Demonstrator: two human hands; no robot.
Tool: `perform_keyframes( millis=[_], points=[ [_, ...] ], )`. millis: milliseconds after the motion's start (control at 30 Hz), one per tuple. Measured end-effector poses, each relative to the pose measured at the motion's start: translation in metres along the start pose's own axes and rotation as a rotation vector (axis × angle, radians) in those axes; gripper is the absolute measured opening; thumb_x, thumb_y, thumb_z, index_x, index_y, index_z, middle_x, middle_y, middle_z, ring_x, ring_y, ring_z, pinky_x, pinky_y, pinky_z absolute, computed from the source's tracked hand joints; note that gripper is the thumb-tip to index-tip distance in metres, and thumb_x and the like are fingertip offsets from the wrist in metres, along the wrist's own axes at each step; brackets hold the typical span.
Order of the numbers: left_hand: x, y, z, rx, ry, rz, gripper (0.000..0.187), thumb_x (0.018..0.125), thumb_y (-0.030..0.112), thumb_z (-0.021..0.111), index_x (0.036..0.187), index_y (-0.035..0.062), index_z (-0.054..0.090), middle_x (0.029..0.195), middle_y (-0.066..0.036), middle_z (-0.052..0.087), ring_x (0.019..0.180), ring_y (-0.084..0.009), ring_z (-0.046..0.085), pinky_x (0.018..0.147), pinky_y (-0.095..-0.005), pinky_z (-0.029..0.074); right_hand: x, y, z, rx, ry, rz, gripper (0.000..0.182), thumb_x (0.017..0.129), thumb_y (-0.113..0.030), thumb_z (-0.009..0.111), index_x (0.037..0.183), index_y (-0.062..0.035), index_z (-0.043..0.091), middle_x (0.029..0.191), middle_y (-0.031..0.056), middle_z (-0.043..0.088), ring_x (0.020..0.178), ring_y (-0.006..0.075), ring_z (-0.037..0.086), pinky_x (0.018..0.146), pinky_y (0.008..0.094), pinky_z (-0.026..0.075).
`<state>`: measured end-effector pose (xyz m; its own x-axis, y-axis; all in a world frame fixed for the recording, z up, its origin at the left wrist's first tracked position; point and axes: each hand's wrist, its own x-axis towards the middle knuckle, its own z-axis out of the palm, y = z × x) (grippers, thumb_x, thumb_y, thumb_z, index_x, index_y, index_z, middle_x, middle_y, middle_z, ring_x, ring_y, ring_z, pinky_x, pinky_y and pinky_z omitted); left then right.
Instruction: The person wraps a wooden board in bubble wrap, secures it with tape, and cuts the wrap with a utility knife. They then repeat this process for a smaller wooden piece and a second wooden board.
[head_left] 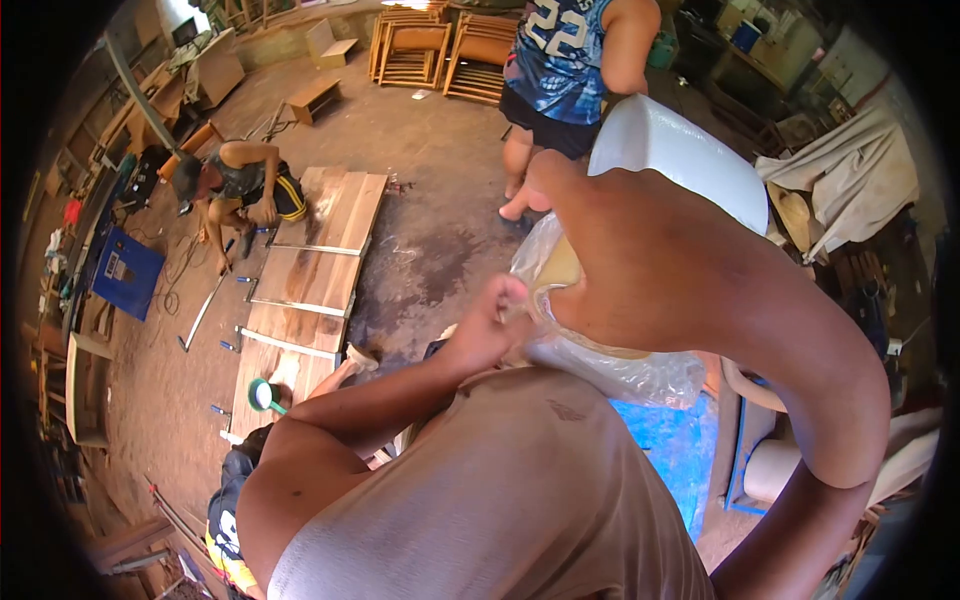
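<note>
My right hand (640, 260) reaches across in front of me, its fingers curled round a tan roll (558, 268) that looks like packing tape. Its pale inner ring shows beside the fingers. Close to the roll, my left hand (495, 325) is closed with fingers bent together and slightly blurred; what it pinches is hidden. Beneath both hands lies a bundle in clear plastic wrap (645, 378). Behind my right hand stands a large white roll of wrapping material (685, 155), which a person in a blue jersey (560, 60) stands beside.
A blue sheet (670, 450) shows below the bundle. To the left, clamped wooden boards (300, 275) lie low, with a green cup (264, 395) on them. Another person (240, 180) crouches there. Folded chairs (415, 50) stand at the back. A draped cloth (850, 160) hangs right.
</note>
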<state>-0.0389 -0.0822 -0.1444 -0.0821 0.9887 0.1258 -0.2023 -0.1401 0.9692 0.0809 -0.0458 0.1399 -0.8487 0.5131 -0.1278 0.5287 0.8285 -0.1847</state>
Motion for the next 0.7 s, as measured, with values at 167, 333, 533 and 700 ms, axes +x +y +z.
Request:
perform_keyframes(
  millis=[167,333,533,700],
  points=[
    [0.019,0.002,-0.006,0.106,-0.339,0.289,0.111,0.072,0.078,0.059,0.147,0.0011,0.029,0.139,-0.016,0.047,0.133,-0.0295,0.041,0.109,-0.0408,0.033,0.002,-0.004,0.004,-0.032,0.087,0.052,0.051,0.073,-0.014,0.066,0.119,-0.0018,0.047,0.104,0.0241,0.063,0.089,0.0415,0.064,0.078,0.0478,0.049],
    [0.025,0.020,0.015,0.202,-0.494,0.022,0.095,0.054,0.055,0.089,0.124,0.0004,0.054,0.126,-0.014,0.059,0.119,-0.0271,0.055,0.097,-0.0371,0.044,0.013,0.000,-0.014,-0.048,-0.203,0.112,0.055,0.073,-0.015,0.067,0.117,0.0094,0.044,0.097,0.0289,0.063,0.090,0.0431,0.063,0.079,0.0463,0.051],
    [0.038,0.037,0.013,0.417,-0.631,0.015,0.095,0.058,0.037,0.092,0.133,0.0022,0.045,0.124,-0.011,0.059,0.117,-0.0244,0.055,0.099,-0.0366,0.043,0.003,0.005,-0.021,0.167,-0.106,0.105,0.055,0.075,-0.013,0.065,0.118,0.0124,0.042,0.092,0.0271,0.064,0.094,0.0410,0.063,0.080,0.0472,0.049],
    [0.043,0.053,0.017,0.314,-0.423,0.046,0.086,0.062,0.020,0.091,0.131,0.0028,0.043,0.120,-0.010,0.058,0.113,-0.0197,0.056,0.098,-0.0351,0.044,-0.033,-0.009,-0.056,0.038,-0.181,0.230,0.050,0.077,-0.012,0.064,0.117,0.0066,0.043,0.089,0.0254,0.064,0.092,0.0402,0.063,0.078,0.0475,0.049]
  ],
)
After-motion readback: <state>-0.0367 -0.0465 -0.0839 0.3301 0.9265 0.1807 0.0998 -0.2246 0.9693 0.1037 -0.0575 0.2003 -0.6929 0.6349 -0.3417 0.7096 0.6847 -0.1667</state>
